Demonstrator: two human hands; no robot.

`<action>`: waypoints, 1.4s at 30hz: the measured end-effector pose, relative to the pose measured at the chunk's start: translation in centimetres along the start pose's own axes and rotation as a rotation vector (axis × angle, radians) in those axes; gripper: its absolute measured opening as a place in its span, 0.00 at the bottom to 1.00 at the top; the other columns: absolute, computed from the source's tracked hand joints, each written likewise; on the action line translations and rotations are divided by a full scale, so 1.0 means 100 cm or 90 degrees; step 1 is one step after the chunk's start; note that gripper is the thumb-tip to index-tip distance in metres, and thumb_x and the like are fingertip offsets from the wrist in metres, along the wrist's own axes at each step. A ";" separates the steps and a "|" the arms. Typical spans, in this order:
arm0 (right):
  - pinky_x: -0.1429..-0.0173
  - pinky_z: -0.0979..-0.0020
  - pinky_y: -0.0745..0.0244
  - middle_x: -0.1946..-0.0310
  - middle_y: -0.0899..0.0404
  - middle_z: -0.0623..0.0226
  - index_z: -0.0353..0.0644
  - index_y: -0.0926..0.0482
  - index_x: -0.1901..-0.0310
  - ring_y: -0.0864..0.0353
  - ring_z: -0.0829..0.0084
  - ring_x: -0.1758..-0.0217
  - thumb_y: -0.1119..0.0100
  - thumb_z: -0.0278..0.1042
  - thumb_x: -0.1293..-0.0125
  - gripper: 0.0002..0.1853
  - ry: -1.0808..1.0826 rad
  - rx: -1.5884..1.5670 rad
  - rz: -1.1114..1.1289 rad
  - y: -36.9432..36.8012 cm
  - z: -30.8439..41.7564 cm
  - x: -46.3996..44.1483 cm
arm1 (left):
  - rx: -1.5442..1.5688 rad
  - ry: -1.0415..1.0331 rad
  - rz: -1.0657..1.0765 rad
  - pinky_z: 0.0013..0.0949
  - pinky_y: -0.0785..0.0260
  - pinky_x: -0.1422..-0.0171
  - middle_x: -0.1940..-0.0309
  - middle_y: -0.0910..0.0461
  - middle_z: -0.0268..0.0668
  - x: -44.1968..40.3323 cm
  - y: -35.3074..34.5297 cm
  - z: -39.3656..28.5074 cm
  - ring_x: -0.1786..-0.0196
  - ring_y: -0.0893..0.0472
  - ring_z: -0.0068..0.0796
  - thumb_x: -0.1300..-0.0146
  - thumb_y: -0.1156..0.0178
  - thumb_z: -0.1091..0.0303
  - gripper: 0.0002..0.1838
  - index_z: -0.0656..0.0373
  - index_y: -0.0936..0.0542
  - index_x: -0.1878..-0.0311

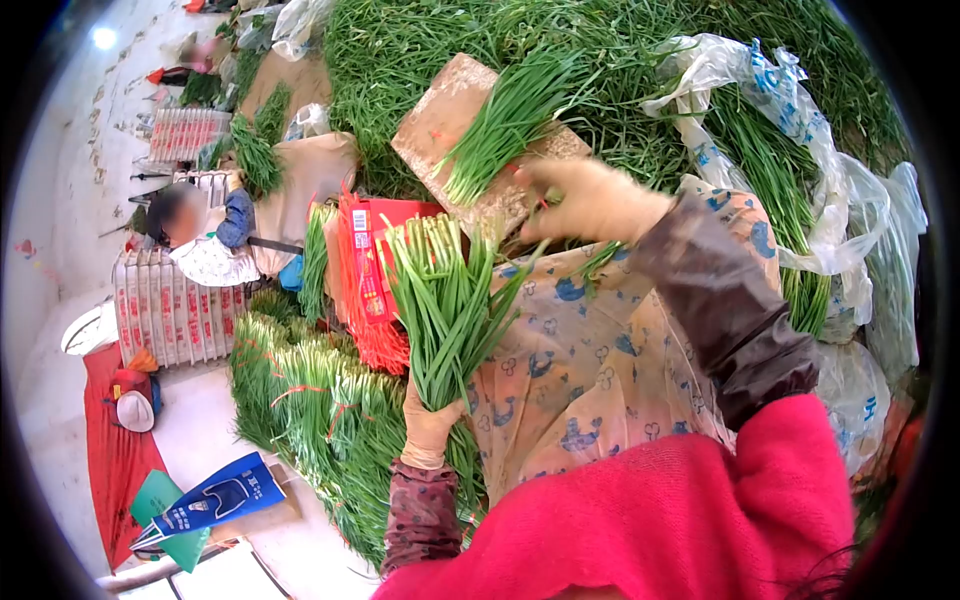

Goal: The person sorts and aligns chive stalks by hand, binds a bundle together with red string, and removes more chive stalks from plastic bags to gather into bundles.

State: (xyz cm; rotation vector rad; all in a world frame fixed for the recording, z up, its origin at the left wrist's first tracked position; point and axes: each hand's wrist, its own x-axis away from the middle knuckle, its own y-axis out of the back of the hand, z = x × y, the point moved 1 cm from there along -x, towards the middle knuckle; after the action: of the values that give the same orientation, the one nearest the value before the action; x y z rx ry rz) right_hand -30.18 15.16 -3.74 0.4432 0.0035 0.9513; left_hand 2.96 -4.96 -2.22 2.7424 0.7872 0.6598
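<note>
My left hand (432, 425), in a pale glove, is closed around the lower part of a thick bunch of garlic chives (440, 310), cut pale ends pointing up. My right hand (595, 205), also gloved, is smeared by motion beside a worn board (440, 125). Bits of green show by its fingers, but whether it grips them is unclear. A loose bundle of chives (520, 115) lies across that board. A patterned plastic apron (590, 360) covers my lap.
Tied chive bundles (320, 410) stand at left beside a red box (370, 250) and red ties (385, 345). Loose chives (400, 60) pile up behind; clear plastic bags (850, 220) lie at right. Another person (215, 235) sits at far left near stacked white crates (170, 305).
</note>
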 end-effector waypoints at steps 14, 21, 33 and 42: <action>0.46 0.72 0.23 0.54 0.17 0.64 0.46 0.20 0.50 0.17 0.69 0.54 0.38 0.38 0.38 0.15 -0.103 -0.064 -0.374 0.023 -0.023 -0.020 | -0.050 0.066 0.044 0.29 0.31 0.40 0.42 0.25 0.36 -0.002 -0.001 0.007 0.45 0.24 0.24 0.55 0.37 0.83 0.49 0.58 0.44 0.26; 0.53 0.67 0.20 0.59 0.16 0.63 0.49 0.23 0.48 0.16 0.66 0.58 0.38 0.33 0.39 0.17 0.079 0.244 -0.656 0.038 -0.041 -0.027 | -0.203 -0.059 0.008 0.28 0.34 0.36 0.38 0.27 0.40 -0.005 -0.018 -0.008 0.40 0.26 0.25 0.51 0.37 0.80 0.47 0.57 0.44 0.25; 0.65 0.61 0.20 0.67 0.15 0.62 0.43 0.21 0.62 0.14 0.61 0.67 0.45 0.31 0.39 0.06 0.117 0.393 -0.005 -0.090 0.012 -0.026 | -0.300 -0.057 -0.045 0.28 0.33 0.38 0.39 0.25 0.41 -0.005 -0.037 -0.033 0.43 0.24 0.25 0.51 0.39 0.85 0.47 0.59 0.45 0.25; 0.50 0.55 0.24 0.57 0.18 0.52 0.47 0.24 0.46 0.19 0.49 0.53 0.44 0.36 0.39 0.19 -0.115 0.310 -0.417 0.072 -0.055 -0.033 | 0.098 0.114 0.066 0.33 0.25 0.64 0.59 0.19 0.42 0.005 0.002 -0.015 0.66 0.20 0.31 0.56 0.36 0.85 0.35 0.64 0.31 0.39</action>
State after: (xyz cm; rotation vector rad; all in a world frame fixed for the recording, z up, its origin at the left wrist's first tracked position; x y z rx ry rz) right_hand -38.83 18.09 -6.70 0.9103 0.2083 0.2516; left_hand 2.68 -4.74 -0.70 2.9103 0.7667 0.9120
